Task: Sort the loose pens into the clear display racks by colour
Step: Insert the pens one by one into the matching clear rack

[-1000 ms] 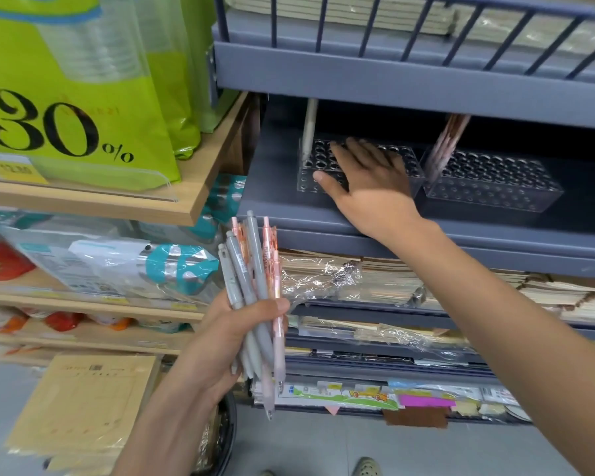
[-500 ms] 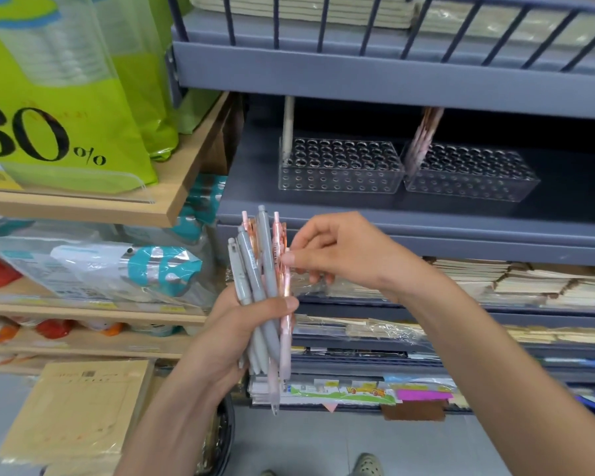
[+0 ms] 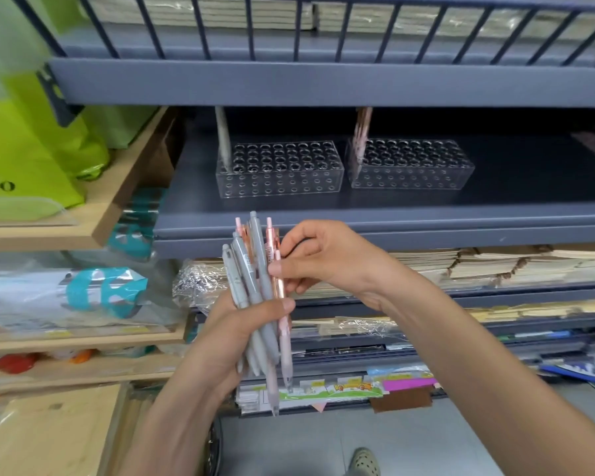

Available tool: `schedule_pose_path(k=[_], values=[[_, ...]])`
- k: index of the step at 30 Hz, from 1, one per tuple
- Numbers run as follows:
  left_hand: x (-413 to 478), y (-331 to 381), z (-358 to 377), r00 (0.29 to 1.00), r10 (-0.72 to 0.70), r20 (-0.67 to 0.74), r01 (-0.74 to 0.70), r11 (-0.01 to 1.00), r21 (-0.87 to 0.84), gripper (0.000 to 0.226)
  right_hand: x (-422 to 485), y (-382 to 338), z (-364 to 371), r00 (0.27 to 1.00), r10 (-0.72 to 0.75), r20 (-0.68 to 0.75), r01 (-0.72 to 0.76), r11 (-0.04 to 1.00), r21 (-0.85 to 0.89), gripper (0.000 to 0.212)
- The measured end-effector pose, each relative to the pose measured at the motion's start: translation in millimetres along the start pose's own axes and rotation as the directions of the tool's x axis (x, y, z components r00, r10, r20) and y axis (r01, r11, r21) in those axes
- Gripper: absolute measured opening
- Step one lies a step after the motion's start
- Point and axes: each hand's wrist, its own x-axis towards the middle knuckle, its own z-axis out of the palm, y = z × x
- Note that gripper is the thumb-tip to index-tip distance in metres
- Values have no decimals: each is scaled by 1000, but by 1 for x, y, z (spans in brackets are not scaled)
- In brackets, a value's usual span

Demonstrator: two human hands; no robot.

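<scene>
My left hand (image 3: 236,333) grips a bundle of pens (image 3: 255,297), several grey and a few pink, held upright below the shelf. My right hand (image 3: 318,259) pinches one pink pen (image 3: 278,293) at the right side of the bundle. Two clear display racks stand on the grey shelf above. The left rack (image 3: 279,170) holds one grey pen (image 3: 223,139) in its back left corner. The right rack (image 3: 411,164) holds a few pink pens (image 3: 362,135) at its left end.
The grey metal shelf (image 3: 358,204) has an upper shelf with a wire rail (image 3: 323,25) close above the racks. Wooden shelves (image 3: 83,218) with green bags (image 3: 31,142) stand to the left. Stacks of notebooks (image 3: 495,262) fill the lower shelves.
My right hand left the left rack, came down to the bundle and now pinches a pink pen. The view has shifted so the racks sit further right and higher.
</scene>
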Motion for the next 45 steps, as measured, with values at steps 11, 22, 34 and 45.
schedule_pose_path(k=[11,22,34,45], values=[[13,-2,33,998,-68,14,69,995,-67,24,-8,1,-45,950,-96,-298,157,970,188,17],[27,-7,53,998,13,-56,-17,997,-73,37,-24,-8,-79,961,-174,-217,180,984,9,13],[19,-7,37,993,9,-117,-19,996,-91,41,17,-16,-127,516,-586,-624,390,810,-439,13],[12,3,25,991,42,-130,-57,992,-111,40,51,-43,-116,702,-504,-503,-227,511,-829,34]])
